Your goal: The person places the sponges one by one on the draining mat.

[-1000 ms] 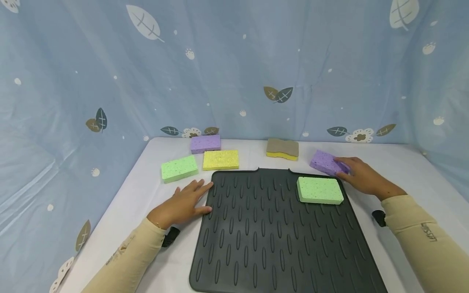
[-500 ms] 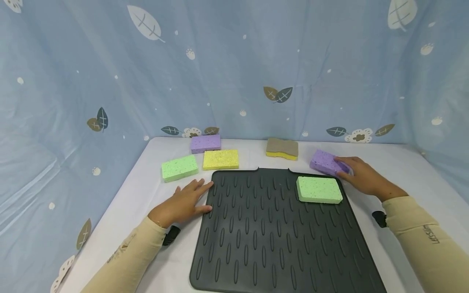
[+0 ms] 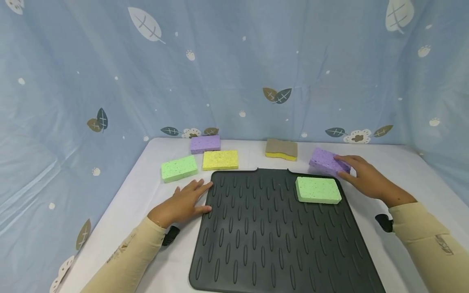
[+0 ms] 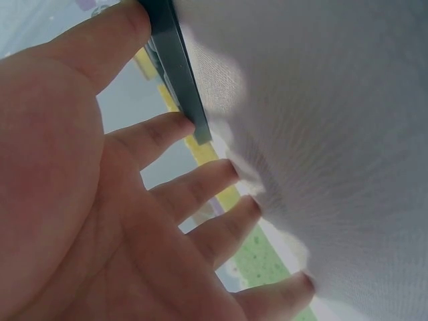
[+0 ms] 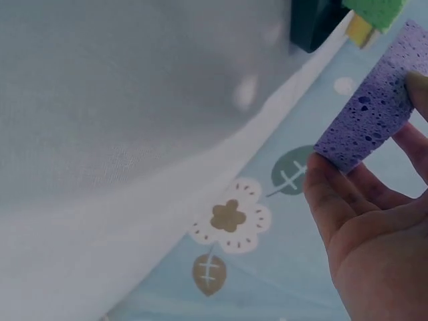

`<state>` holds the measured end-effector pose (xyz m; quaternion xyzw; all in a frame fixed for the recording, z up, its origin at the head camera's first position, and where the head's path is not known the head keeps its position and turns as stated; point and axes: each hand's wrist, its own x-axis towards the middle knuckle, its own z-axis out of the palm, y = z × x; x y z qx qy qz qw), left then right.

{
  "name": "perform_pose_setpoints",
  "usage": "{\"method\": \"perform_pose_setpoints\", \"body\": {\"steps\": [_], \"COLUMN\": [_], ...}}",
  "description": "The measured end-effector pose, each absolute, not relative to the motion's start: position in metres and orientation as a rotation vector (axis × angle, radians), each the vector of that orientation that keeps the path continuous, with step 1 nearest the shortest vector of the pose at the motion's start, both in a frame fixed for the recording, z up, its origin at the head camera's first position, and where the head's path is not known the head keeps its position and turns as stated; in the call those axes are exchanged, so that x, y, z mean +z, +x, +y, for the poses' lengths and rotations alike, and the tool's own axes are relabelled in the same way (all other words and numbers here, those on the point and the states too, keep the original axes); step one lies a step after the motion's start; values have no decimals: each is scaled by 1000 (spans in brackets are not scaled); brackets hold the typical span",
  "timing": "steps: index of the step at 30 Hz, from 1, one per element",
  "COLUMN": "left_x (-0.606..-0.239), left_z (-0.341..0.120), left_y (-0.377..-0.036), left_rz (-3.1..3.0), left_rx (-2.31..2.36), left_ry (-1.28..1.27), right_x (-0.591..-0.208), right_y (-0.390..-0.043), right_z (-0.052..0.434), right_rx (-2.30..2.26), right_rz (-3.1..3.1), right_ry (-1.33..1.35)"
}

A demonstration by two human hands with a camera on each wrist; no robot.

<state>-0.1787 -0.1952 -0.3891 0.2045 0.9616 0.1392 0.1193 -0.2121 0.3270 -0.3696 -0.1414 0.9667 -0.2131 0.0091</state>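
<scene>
My right hand [image 3: 366, 179] pinches a purple sponge [image 3: 325, 160] between thumb and fingers, just beyond the far right corner of a dark ribbed mat [image 3: 256, 228]. The right wrist view shows this sponge [image 5: 378, 100] held by its end; whether it touches the table is hard to tell. On the mat's far right corner lies a light green sponge [image 3: 318, 190]. At the mat's left edge rests my left hand [image 3: 181, 203], fingers spread and straight. Its thumb and index fingertip touch the mat's edge [image 4: 177, 67], while the other fingertips of the left hand [image 4: 154, 221] touch the white cloth.
Left of the mat's far edge lie another green sponge [image 3: 179, 168], a yellow sponge [image 3: 220, 160] and a second purple sponge [image 3: 205, 144]. A yellow sponge with a grey-brown top [image 3: 281, 149] lies behind the mat. A blue patterned curtain [image 3: 234, 69] hangs at the back.
My right forearm and wrist have shifted slightly to the right, and the pinched purple sponge has tilted a little. The left hand and the other sponges have stayed put.
</scene>
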Motion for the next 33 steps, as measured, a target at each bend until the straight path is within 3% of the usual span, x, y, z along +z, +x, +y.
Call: {"method": "perform_pose_setpoints", "body": {"steps": [33], "left_x": [-387], "left_z": [-192], "left_y": [-179], "left_rz": [2809], "left_rx": [390], "left_ry": [599], "right_x": [-350], "right_y": [-140], "right_z": [311], "right_rx": [-599], "right_rz": [3170], "right_ry": [-679]}}
